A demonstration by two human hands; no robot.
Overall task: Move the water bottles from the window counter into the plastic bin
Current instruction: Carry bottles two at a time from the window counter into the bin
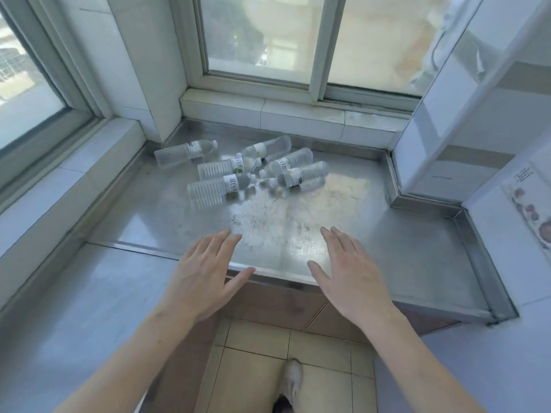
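Two empty hands stretch over the counter's front edge toward a heap of water bottles.

The left hand and right hand hover with fingers straight and spread, holding nothing, well short of the water bottles, which lie on their sides on the steel counter near the window.

Left hand flat, fingers straight, spread; right hand likewise; both arms outstretched, grip empty

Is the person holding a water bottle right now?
No, the left hand and right hand are open and empty, while the water bottles lie on the steel counter.
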